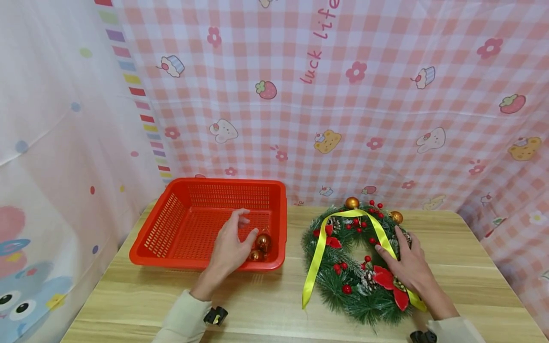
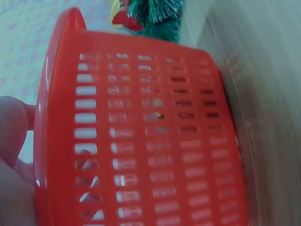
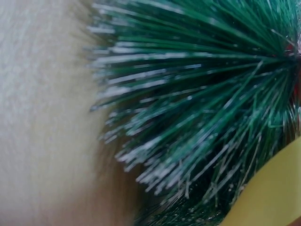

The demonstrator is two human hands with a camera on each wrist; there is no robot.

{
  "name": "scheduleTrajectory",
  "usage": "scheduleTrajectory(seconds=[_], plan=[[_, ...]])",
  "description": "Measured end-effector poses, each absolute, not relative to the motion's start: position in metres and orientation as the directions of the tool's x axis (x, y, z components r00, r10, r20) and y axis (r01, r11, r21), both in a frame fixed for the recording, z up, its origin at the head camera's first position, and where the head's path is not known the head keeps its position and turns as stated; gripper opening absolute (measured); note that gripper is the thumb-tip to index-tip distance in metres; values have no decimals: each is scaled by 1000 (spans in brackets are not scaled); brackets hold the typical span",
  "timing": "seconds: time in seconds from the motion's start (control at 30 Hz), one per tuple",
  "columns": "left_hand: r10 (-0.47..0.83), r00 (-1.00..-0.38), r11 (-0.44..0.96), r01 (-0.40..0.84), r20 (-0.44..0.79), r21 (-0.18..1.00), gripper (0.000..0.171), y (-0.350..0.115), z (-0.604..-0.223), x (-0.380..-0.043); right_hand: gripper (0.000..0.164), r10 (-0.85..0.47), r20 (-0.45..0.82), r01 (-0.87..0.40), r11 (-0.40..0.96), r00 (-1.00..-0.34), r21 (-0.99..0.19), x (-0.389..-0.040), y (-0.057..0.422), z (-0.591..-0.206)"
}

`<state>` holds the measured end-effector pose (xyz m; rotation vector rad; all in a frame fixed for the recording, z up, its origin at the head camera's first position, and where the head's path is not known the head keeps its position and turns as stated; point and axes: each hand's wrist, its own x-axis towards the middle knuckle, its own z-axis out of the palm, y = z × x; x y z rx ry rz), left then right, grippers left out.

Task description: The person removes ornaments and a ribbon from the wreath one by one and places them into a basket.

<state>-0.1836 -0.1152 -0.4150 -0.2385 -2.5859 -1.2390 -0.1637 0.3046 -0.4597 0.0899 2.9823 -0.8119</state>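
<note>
My left hand (image 1: 229,247) hangs over the red plastic basket (image 1: 171,261), its fingers loosely bent with nothing between them. Beside its thumb, two shiny copper-gold ball ornaments (image 1: 263,242) lie in the basket's front right corner. In the left wrist view the slotted basket wall (image 2: 141,43) hides most of that hand. To the right lies a green Christmas wreath (image 1: 332,286) with red berries, pinecones and red flowers. A yellow ribbon (image 1: 316,259) drapes across it. My right hand (image 1: 409,267) grips the wreath's right side, thumb toward the inner hole; frosted needles (image 3: 188,84) fill the right wrist view.
Two gold balls, one at the wreath's top (image 1: 352,203) and one at its upper right (image 1: 396,217), sit on its far edge. Basket and wreath stand apart on a wood-grain table (image 1: 274,309). A pink checked curtain (image 1: 291,119) hangs behind the table.
</note>
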Motion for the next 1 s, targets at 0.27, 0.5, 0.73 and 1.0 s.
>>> scheduleTrajectory(seconds=[0.27,0.5,0.73,1.0], plan=[[173,-951,695,302,255,652,57,-86,-416,-180,95,40,-68,70,859,-997,-507,-165,307,-463],[227,-957,760,288,178,582,64,-71,-418,-181,96,29,-62,56,862,-998,-505,-166,308,-464],[279,-954,802,295,111,520,69,-69,-420,-184,95,-15,-42,9,856,-999,-517,-167,309,-463],[310,-948,820,305,73,485,67,-67,-421,-183,95,-94,-39,-61,854,-995,-517,-171,313,-462]])
